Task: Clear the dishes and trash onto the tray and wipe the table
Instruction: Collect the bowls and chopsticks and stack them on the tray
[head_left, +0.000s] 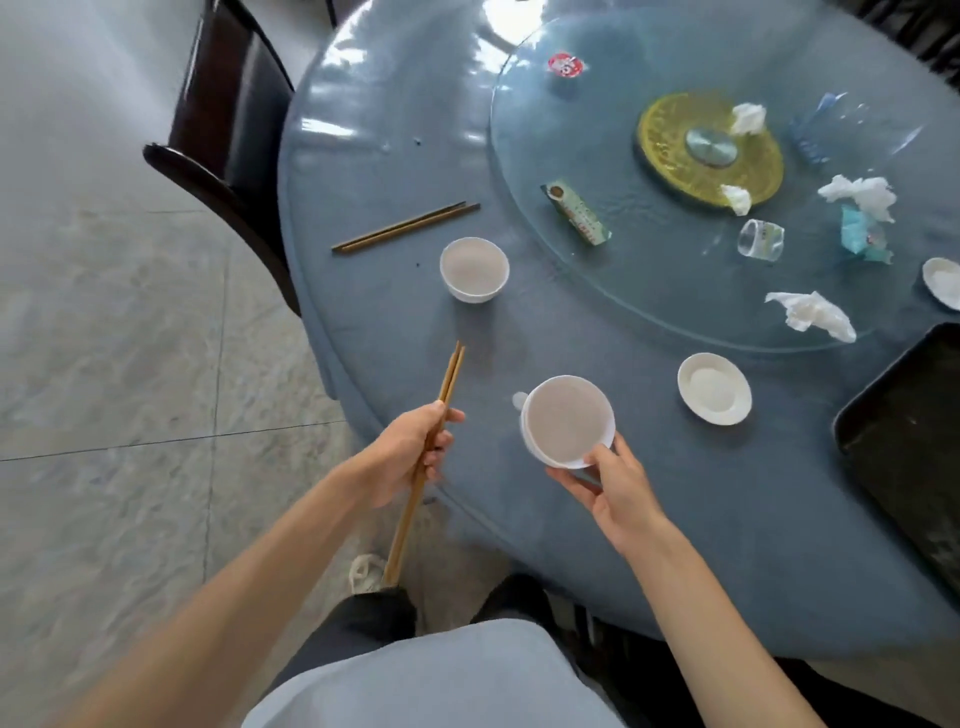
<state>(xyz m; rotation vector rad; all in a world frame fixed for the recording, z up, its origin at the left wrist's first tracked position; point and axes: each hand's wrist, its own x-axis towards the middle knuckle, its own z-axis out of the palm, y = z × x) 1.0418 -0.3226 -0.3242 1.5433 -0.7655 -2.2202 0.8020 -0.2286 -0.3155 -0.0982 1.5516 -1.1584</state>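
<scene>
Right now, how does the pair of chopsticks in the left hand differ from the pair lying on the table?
The held chopsticks are gripped by the left hand, lifted and steeply angled; the table chopsticks lie flat and untouched near the chair. The held chopsticks look lighter brown, the table chopsticks darker. Both are wooden-looking pairs lying close together.
</scene>
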